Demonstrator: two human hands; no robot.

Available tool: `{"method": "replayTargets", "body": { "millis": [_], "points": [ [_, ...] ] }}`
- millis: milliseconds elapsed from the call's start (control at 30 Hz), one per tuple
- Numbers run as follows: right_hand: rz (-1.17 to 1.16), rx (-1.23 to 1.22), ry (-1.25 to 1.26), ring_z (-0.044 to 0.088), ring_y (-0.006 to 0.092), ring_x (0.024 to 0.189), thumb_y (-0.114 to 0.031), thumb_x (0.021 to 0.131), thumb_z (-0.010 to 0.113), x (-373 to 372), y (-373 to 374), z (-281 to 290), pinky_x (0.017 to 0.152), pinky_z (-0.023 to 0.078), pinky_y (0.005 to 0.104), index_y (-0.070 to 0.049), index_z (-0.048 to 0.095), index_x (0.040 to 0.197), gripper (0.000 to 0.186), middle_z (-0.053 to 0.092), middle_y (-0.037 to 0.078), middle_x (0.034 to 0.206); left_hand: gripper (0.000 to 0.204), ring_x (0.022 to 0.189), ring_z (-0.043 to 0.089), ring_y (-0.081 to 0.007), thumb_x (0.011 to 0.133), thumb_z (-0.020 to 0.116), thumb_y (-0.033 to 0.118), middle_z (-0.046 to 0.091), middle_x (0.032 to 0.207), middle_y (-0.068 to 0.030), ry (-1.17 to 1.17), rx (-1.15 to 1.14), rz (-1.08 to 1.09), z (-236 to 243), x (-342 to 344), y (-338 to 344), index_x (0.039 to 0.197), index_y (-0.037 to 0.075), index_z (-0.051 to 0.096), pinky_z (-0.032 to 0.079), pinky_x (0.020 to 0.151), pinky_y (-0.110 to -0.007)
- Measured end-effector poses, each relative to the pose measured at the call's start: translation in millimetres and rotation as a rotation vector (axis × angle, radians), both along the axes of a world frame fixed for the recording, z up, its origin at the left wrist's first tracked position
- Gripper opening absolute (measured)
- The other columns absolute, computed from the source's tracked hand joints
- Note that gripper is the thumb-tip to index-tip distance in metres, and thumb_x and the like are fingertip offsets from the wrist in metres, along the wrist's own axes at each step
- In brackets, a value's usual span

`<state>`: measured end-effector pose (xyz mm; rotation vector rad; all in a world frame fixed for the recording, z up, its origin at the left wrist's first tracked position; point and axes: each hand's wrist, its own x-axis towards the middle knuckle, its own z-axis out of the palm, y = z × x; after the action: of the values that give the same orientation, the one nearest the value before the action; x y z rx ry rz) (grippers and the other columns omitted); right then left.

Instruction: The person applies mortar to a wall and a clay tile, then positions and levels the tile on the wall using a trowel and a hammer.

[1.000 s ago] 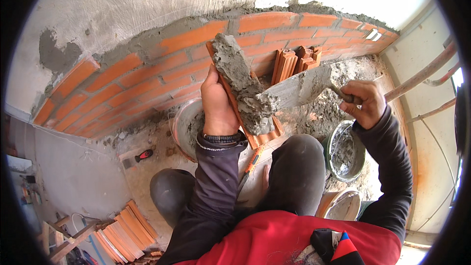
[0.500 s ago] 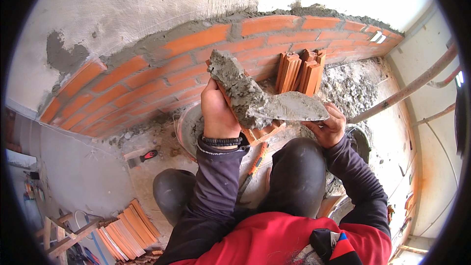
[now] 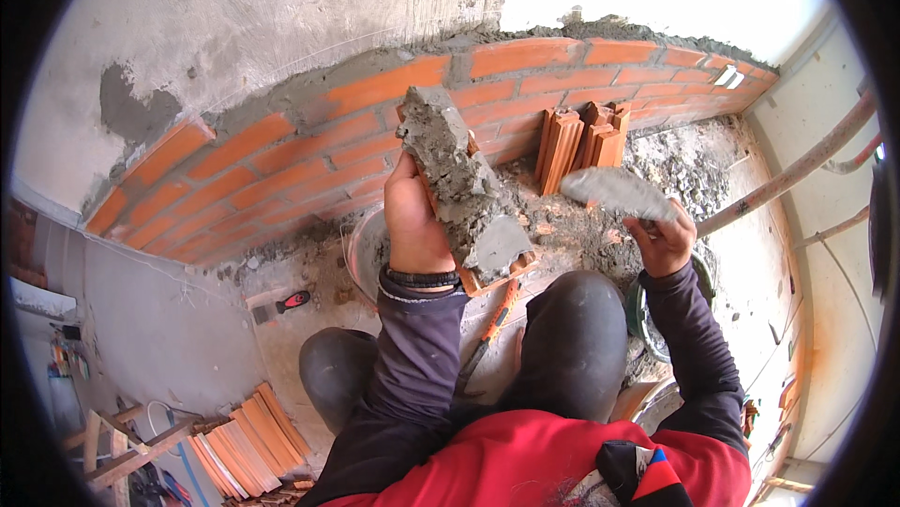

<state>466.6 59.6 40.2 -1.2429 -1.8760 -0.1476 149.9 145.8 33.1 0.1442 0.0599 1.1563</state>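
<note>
My left hand [image 3: 417, 221] is wrapped round the edge of an orange clay piece [image 3: 506, 280], held tilted in front of my knees and covered along its top with lumpy grey mortar [image 3: 445, 160], which has a smoother patch at the near end. My right hand [image 3: 664, 240] grips a trowel [image 3: 609, 190], its mortar-smeared blade raised to the right of the clay piece and apart from it; the handle is hidden by my fingers. A bucket [image 3: 364, 258] lies behind my left hand, and another [image 3: 653, 329] is below my right hand, partly covered by the arm.
A low brick wall [image 3: 553, 80] crosses ahead, with stacked clay pieces [image 3: 581, 146] before it and rubble [image 3: 689, 169] beside them. A red-handled scraper [image 3: 286, 305] and an orange-handled tool [image 3: 497, 315] lie on the floor. Pipes [image 3: 778, 188] are at right, more clay pieces [image 3: 248, 441] at lower left.
The trowel first moved down-left over the mortar, then lifted off to the right with my right hand, its blade turned. The mortar's near end now shows a smoothed patch.
</note>
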Motion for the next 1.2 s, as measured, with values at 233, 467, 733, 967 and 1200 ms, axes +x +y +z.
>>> {"method": "replayTargets", "body": {
  "millis": [233, 467, 733, 967, 1200],
  "points": [
    [0.352, -0.678, 0.042, 0.056, 0.0266, 0.053, -0.031, 0.092, 0.061, -14.9, 5.8, 76.4, 0.054, 0.045, 0.0355, 0.005, 0.063, 0.084, 0.037, 0.056, 0.013, 0.060, 0.043, 0.094, 0.065, -0.0273, 0.102, 0.032, 0.035, 0.066, 0.108, -0.0125, 0.206, -0.045, -0.002, 14.2, 4.1, 0.2, 0.120, 0.005, 0.057, 0.053, 0.084, -0.041],
    [0.551, -0.654, -0.357, 0.059, 0.0299, 0.053, -0.024, 0.092, 0.061, -4.4, 52.0, 107.2, 0.052, 0.046, 0.0392, 0.002, 0.064, 0.081, 0.029, 0.057, 0.016, 0.059, 0.045, 0.107, 0.062, -0.0265, 0.104, 0.031, 0.032, 0.062, 0.124, -0.0111, 0.567, -0.118, 0.098, 43.5, 25.2, -14.0, 0.130, 0.002, 0.051, 0.048, 0.095, -0.038],
    [0.434, -0.691, -0.433, 0.052, 0.0288, 0.048, -0.021, 0.088, 0.063, 15.5, 67.4, 103.8, 0.051, 0.043, 0.0397, 0.002, 0.060, 0.068, 0.030, 0.052, 0.014, 0.054, 0.043, 0.110, 0.060, -0.0244, 0.103, 0.032, 0.028, 0.060, 0.126, -0.0103, 0.507, -0.129, 0.053, 43.8, 21.0, -18.6, 0.132, 0.002, 0.050, 0.047, 0.097, -0.037],
    [-0.011, -0.753, -0.187, 0.040, 0.0118, 0.049, -0.018, 0.090, 0.057, 105.3, 13.5, 74.4, 0.048, 0.034, 0.0334, -0.002, 0.053, 0.068, 0.028, 0.041, 0.004, 0.053, 0.048, 0.088, 0.065, -0.0282, 0.096, 0.036, 0.033, 0.065, 0.113, -0.0155, 0.531, -0.035, 0.235, -17.3, 0.7, 14.6, 0.124, -0.001, 0.055, 0.055, 0.077, -0.042],
    [-0.492, -1.159, -0.295, 0.051, 0.0162, 0.052, -0.019, 0.074, 0.058, 166.1, -119.4, 132.2, 0.050, 0.041, 0.0323, -0.001, 0.063, 0.080, 0.019, 0.053, 0.005, 0.060, 0.049, 0.102, 0.061, -0.0311, 0.098, 0.034, 0.038, 0.059, 0.124, -0.0139, 0.216, 0.121, 0.100, -2.0, -17.9, 0.8, 0.131, 0.006, 0.052, 0.050, 0.086, -0.048]
  ]
}}
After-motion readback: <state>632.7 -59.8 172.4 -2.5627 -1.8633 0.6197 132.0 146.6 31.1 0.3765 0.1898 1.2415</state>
